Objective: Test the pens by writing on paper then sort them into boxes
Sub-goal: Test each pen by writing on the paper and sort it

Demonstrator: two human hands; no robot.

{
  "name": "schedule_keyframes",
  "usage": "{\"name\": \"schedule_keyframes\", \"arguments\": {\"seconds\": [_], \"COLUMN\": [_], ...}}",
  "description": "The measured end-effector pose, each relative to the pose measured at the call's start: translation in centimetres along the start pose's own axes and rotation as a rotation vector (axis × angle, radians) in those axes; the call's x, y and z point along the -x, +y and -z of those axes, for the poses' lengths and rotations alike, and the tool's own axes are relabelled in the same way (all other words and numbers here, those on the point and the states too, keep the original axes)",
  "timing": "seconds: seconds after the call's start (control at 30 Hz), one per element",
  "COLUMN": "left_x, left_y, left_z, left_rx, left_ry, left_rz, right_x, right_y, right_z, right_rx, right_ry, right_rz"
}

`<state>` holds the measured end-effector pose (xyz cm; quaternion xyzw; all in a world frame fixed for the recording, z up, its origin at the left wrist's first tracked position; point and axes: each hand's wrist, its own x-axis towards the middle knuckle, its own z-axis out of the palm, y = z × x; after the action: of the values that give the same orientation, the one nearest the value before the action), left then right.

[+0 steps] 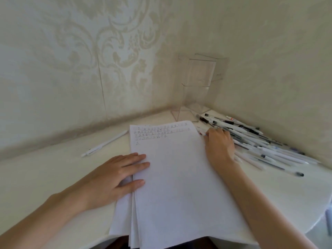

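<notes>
**Hands at the paper, pens and boxes beyond**

At the lower centre of the frame, a stack of paper lay on the white table, its near edge overhanging the table edge and the lower sheets fanned out to the left. The left hand, left of centre, rested flat with straight fingers, palm on the table and fingertips pressing the stack's left edge; it held nothing. The right hand, right of centre, lay palm down at the stack's right edge, its fingers curled into the near end of the pile of pens. Whether it gripped one could not be told. The pens lay heaped at the right of the frame, spreading from the hand toward the wall. Rows of small marks filled the top of the upper sheet. A lone pen, white, lay apart on the table left of the sheet's top. Farthest, in the corner at upper centre-right, stood clear boxes, just behind the pile.
</notes>
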<state>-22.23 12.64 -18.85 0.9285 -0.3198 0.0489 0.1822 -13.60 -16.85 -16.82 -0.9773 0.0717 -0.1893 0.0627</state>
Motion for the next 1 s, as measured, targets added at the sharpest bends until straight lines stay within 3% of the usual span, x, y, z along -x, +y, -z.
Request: {"name": "schedule_keyframes", "arguments": {"seconds": [0.13,0.27,0.5,0.67,0.77,0.9,1.0], "left_x": [0.1,0.2,0.0,0.0,0.0,0.0,0.0], "left_y": [0.3,0.3,0.5,0.8,0.8,0.6,0.5], "left_z": [0.1,0.5,0.8,1.2,1.2,1.2,1.1], "left_rx": [0.002,-0.075,-0.083,-0.09,-0.11,-0.08,-0.039], "left_ry": [0.021,0.098,0.026,-0.002,-0.023,-0.022,-0.025], "left_rz": [0.011,0.091,0.225,0.238,0.238,0.231,0.235], "right_x": [0.6,2.1,2.2,1.9,1.9,1.8,1.7], "right_y": [-1.7,-4.7,-5.4,-8.8,-11.8,-13.9,-13.6], "right_z": [1.3,0.7,-0.5,1.6,2.7,1.6,-0.2], "right_rx": [-0.338,-0.24,-0.23,-0.626,-0.816,-1.221,-1.11], "right_ry": [0.225,0.206,0.273,0.378,0.23,-0.241,-0.326], "right_rz": [0.224,0.387,0.588,0.657,0.495,0.093,0.08]}}
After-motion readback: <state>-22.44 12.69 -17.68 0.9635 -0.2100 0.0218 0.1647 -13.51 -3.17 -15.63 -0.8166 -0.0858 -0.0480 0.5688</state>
